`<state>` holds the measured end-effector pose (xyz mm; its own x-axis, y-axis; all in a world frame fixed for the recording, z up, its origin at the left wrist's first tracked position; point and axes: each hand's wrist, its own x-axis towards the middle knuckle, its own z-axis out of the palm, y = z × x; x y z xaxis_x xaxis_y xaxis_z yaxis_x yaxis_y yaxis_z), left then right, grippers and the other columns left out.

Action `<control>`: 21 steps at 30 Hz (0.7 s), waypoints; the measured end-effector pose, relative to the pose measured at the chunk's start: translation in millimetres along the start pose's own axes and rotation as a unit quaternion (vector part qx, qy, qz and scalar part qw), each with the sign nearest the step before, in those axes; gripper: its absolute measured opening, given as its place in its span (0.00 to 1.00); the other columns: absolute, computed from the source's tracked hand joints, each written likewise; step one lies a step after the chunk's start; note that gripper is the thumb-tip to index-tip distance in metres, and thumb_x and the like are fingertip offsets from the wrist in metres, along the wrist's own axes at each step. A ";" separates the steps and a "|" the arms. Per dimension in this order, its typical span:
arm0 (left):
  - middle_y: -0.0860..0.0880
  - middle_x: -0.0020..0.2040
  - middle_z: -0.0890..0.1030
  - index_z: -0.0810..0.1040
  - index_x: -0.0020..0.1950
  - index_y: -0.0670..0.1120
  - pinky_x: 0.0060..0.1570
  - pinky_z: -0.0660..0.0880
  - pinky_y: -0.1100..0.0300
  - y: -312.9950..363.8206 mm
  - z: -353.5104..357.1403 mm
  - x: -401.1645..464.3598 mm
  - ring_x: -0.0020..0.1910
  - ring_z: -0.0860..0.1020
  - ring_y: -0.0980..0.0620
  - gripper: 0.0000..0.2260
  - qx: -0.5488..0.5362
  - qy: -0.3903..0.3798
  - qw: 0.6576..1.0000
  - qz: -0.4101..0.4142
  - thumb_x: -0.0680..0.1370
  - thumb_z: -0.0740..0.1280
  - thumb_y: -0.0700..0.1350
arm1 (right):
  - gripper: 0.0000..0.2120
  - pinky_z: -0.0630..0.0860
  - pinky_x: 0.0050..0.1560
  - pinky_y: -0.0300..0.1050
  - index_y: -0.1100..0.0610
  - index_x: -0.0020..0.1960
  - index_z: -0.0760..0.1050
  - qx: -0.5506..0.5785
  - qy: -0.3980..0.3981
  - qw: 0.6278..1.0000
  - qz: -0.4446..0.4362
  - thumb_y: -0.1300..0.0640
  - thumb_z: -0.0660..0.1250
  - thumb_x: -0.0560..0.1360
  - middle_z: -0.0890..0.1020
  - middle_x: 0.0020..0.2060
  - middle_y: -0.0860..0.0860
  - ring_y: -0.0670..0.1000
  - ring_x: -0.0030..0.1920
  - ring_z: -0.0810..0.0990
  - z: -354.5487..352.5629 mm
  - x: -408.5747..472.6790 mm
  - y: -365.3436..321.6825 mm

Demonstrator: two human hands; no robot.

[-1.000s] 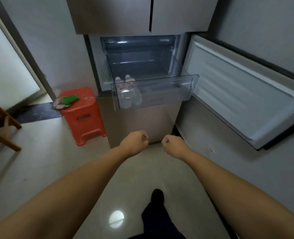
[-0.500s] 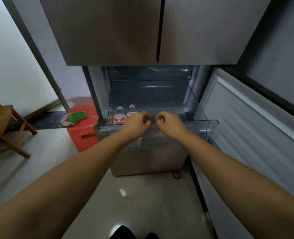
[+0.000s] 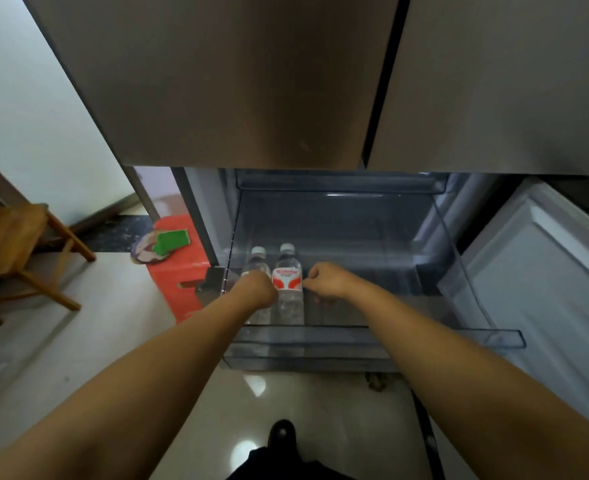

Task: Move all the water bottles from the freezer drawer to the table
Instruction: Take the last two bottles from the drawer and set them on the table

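Note:
Two clear water bottles with white caps stand side by side at the left end of the pulled-out clear freezer drawer (image 3: 372,341). The left bottle (image 3: 258,259) is partly covered by my left hand (image 3: 256,289), which lies over its middle with curled fingers; whether they wrap it is hidden. The right bottle (image 3: 288,289) shows a red and white label. My right hand (image 3: 327,282) hovers just right of that bottle, fingers curled, nothing visible in it. The table is out of view.
The fridge's upper doors (image 3: 234,81) hang close overhead. The open freezer door (image 3: 545,271) stands at the right. A red stool (image 3: 179,271) with a green item sits left of the fridge, and a wooden chair (image 3: 12,244) further left.
I have stepped closer to the fridge. Both hands moved from the drawer's front edge into the drawer, the left onto the left bottle, the right beside the right bottle.

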<state>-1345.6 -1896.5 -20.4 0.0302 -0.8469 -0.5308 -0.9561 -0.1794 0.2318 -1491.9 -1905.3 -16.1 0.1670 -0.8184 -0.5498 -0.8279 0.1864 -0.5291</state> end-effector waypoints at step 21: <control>0.40 0.72 0.67 0.62 0.74 0.42 0.73 0.60 0.49 1.2 2.0 30.7 0.72 0.66 0.41 0.32 -0.148 -0.022 0.979 -0.139 0.75 0.69 0.53 | 0.22 0.78 0.56 0.54 0.52 0.64 0.71 0.156 -0.173 0.968 0.089 0.41 0.64 0.75 0.77 0.62 0.56 0.57 0.58 0.78 12.4 51.1 29.8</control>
<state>-1346.4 -1921.7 -38.1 0.2581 -0.7237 -0.6401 -0.7857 -0.5427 0.2968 -1501.4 -1934.9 -68.1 0.2496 -0.5375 -0.8055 -0.6663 0.5083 -0.5456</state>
